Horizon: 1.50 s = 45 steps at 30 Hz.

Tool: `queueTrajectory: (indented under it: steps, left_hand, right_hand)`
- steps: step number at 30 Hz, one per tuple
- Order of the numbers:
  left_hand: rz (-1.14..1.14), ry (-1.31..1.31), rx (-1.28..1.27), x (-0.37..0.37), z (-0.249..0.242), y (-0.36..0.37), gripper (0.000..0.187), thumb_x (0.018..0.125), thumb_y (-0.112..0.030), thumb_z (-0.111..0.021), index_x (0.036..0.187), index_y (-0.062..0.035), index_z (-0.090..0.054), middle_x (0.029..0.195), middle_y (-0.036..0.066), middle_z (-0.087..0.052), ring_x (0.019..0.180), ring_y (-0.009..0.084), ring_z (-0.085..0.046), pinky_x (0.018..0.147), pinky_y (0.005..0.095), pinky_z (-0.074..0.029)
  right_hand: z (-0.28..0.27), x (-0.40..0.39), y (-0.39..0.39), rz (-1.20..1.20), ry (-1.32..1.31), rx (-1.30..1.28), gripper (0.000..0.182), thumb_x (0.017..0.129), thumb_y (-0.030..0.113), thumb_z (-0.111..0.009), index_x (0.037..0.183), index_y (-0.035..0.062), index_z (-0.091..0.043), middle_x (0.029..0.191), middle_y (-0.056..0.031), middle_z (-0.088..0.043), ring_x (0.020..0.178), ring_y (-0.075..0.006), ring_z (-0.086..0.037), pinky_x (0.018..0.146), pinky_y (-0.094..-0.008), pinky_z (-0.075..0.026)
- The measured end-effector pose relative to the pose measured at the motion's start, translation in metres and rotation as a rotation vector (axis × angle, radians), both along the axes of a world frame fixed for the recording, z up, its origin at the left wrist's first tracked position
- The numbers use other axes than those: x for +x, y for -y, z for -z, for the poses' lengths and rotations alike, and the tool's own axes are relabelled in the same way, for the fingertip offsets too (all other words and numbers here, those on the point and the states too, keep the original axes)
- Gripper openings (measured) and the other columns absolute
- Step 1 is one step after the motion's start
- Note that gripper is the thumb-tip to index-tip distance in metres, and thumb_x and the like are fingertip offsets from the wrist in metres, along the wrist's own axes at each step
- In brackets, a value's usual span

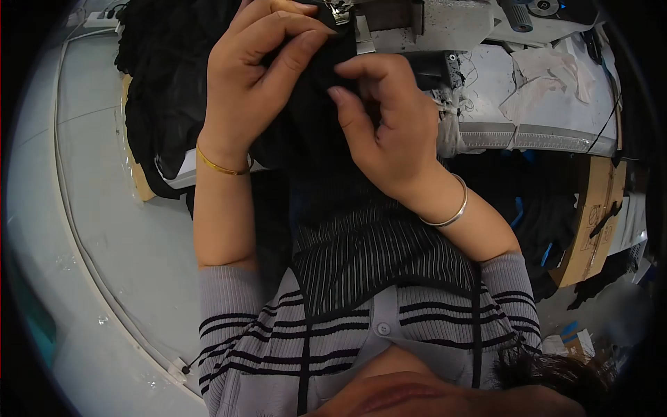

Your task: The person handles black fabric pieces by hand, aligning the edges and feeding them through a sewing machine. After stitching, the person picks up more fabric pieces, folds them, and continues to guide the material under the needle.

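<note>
Black fabric (306, 132) runs down from a sewing machine's metal presser foot (339, 12) toward my lap. My left hand (260, 73), with a gold bangle at its wrist, is closed beside the foot, thumb and forefinger pinched on the fabric. Lower and to the right, my right hand (392, 121) has its fingers curled, with thumb and forefinger tips at the fabric's edge and dark cloth between them. A silver bangle (451, 208) circles that wrist. The cloth under both hands is partly hidden.
A heap of black cloth (163, 104) lies to the left. On the right, the machine's white bed (556, 104) carries a ruler strip (542, 137) and scraps of tape. A cardboard box (590, 222) stands below it, near more dark cloth. A cable (59, 139) runs along the far left.
</note>
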<state>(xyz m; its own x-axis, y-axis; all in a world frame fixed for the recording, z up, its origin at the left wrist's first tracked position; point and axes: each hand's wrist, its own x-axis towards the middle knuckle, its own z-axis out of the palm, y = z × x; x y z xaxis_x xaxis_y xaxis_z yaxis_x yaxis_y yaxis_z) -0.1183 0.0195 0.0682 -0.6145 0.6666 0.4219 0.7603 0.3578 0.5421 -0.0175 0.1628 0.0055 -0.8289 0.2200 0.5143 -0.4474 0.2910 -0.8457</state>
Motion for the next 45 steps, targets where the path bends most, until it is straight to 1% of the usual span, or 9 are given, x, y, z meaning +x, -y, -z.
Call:
queueTrajectory:
  steps: [4,11,13,15,21,25,31,35,45]
  left_hand:
    - [0.194,0.143,0.405,-0.028,0.021,0.008,0.015,0.091,0.001,-0.07,0.105,0.0019,-0.072,0.104,0.01,-0.068,0.099,0.0194,-0.064,0.088,0.0284,-0.05]
    - [-0.208,-0.534,0.306,-0.042,0.018,0.031,0.019,0.086,0.001,-0.075,0.104,-0.0016,-0.071,0.099,0.009,-0.065,0.088,0.0184,-0.066,0.074,0.0239,-0.052]
    - [-0.387,-0.802,0.232,-0.04,0.017,0.035,0.021,0.084,0.002,-0.077,0.103,-0.0028,-0.071,0.098,0.009,-0.064,0.084,0.018,-0.066,0.069,0.0219,-0.052]
    - [-0.317,-0.359,0.374,0.017,0.029,0.046,0.034,0.08,-0.006,-0.083,0.111,-0.001,-0.069,0.097,0.009,-0.065,0.087,0.0207,-0.065,0.075,0.0258,-0.054]
    - [-0.44,-0.351,0.198,0.078,0.069,0.023,0.042,0.075,-0.014,-0.088,0.111,-0.0026,-0.069,0.133,0.018,-0.053,0.122,0.0311,-0.053,0.096,0.0378,-0.05]
    - [-0.473,-0.492,-0.046,0.074,0.069,0.041,0.031,0.08,-0.007,-0.082,0.107,-0.003,-0.069,0.129,0.017,-0.056,0.117,0.0294,-0.056,0.095,0.037,-0.05]
    - [-0.535,0.244,0.341,0.063,0.027,0.065,0.009,0.094,0.0,-0.066,0.103,-0.0008,-0.068,0.11,0.01,-0.066,0.091,0.0154,-0.064,0.081,0.025,-0.05]
    - [-0.54,-0.397,0.164,0.012,0.008,0.051,0.012,0.098,-0.001,-0.063,0.108,-0.0009,-0.068,0.107,0.007,-0.068,0.087,0.0126,-0.064,0.079,0.0249,-0.051]
    - [-0.297,-0.133,0.173,0.029,0.002,0.009,0.039,0.087,-0.009,-0.078,0.123,-0.0017,-0.067,0.125,0.008,-0.065,0.113,0.0186,-0.062,0.096,0.0298,-0.05]
  right_hand:
    - [0.018,0.007,0.009,-0.162,0.263,-0.583,0.021,0.093,0.005,-0.07,0.111,-0.0015,-0.06,0.073,0.0005,-0.057,0.062,-0.0062,-0.052,0.057,-0.023,-0.042]
    - [0.0,0.012,-0.015,-0.46,0.539,-0.333,0.031,0.099,0.008,-0.066,0.128,0.0002,-0.06,0.09,0.0036,-0.061,0.081,-0.0031,-0.053,0.075,-0.0188,-0.045]
    - [0.01,0.01,-0.007,-0.218,0.205,-0.131,0.029,0.099,0.01,-0.067,0.126,0.0016,-0.06,0.096,0.0027,-0.062,0.083,-0.0036,-0.054,0.075,-0.0197,-0.046]
    - [0.017,0.008,0.004,-0.188,0.285,-0.314,0.028,0.097,0.01,-0.068,0.121,-0.0008,-0.06,0.089,0.0018,-0.061,0.076,-0.0036,-0.052,0.068,-0.0204,-0.045]
    - [0.021,0.001,0.011,-0.274,0.426,-0.61,0.026,0.098,0.014,-0.067,0.118,0.0006,-0.059,0.092,0.0004,-0.062,0.077,-0.0049,-0.053,0.069,-0.0218,-0.046]
    - [0.024,0.005,0.004,-0.136,0.378,-0.5,0.028,0.098,0.014,-0.065,0.12,-0.0023,-0.059,0.082,-0.0001,-0.062,0.073,-0.0036,-0.056,0.063,-0.0217,-0.047]
    - [0.02,-0.005,0.009,-0.285,0.425,-0.694,0.021,0.098,0.014,-0.065,0.112,-0.0003,-0.064,0.079,0.0013,-0.061,0.067,-0.0039,-0.051,0.061,-0.0221,-0.042]
    - [0.017,-0.002,-0.007,-0.335,0.424,-0.447,0.012,0.095,0.013,-0.066,0.101,0.0018,-0.065,0.072,0.0043,-0.056,0.063,-0.0037,-0.046,0.059,-0.022,-0.038]
    - [0.006,0.019,-0.026,-0.292,0.404,-0.523,0.018,0.092,0.003,-0.068,0.105,0.0027,-0.056,0.081,0.0036,-0.056,0.068,-0.0011,-0.048,0.061,-0.0179,-0.04]
